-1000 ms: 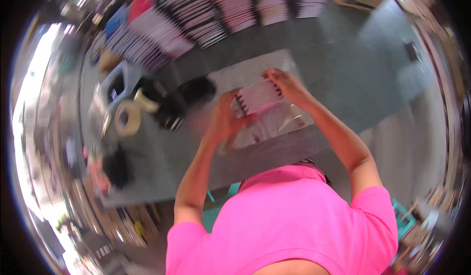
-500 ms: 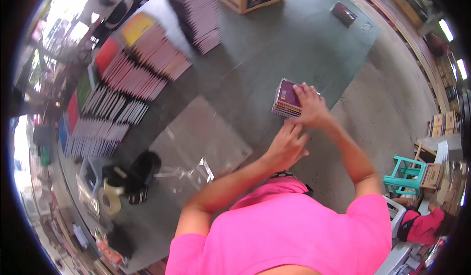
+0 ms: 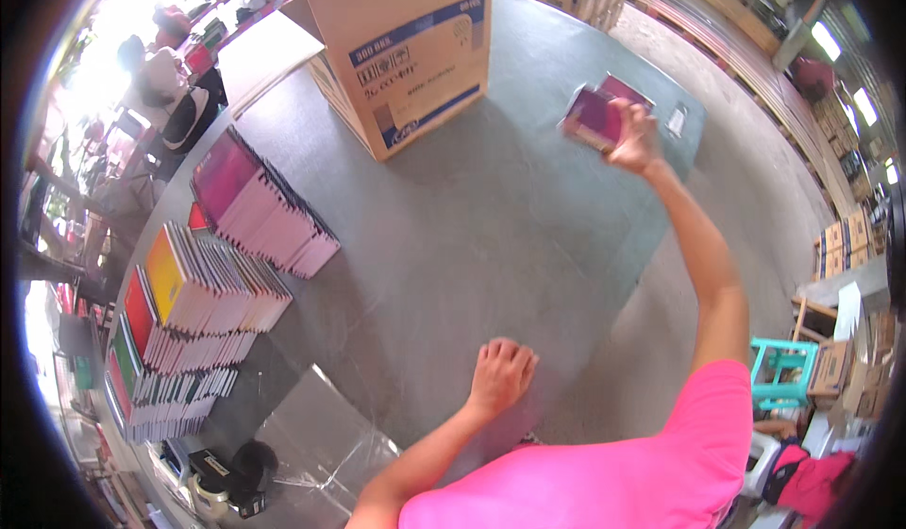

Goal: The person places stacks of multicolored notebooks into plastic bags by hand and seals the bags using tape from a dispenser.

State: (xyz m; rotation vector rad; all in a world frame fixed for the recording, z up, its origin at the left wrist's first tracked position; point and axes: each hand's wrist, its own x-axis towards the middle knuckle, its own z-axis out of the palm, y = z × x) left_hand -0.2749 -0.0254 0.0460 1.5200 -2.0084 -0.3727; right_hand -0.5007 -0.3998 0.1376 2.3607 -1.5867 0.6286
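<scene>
My right hand (image 3: pixel 634 140) is stretched toward the far right of the table. Gripped in it is a small pack of maroon-covered notebooks (image 3: pixel 593 117), which looks wrapped in clear plastic. Just behind that pack, another maroon pack (image 3: pixel 625 92) lies on the table, partly covered; whether the two touch I cannot tell. My left hand (image 3: pixel 505 376) rests by the near table edge with its fingers curled in and nothing visible in them. Left of it lie clear plastic sheets (image 3: pixel 326 430) on the grey-green table (image 3: pixel 444 236).
Rows of notebooks (image 3: pixel 203 293) in several colours stand along the left side, with a purple-covered row (image 3: pixel 264 213) behind. A large cardboard box (image 3: pixel 415 76) stands at the back. A tape dispenser (image 3: pixel 226 477) sits at the near left. A teal stool (image 3: pixel 783 373) stands off to the right.
My right hand has carried the maroon notebook pack from the near right to the far right. My left hand has come away from it to the near edge. The view has shifted.
</scene>
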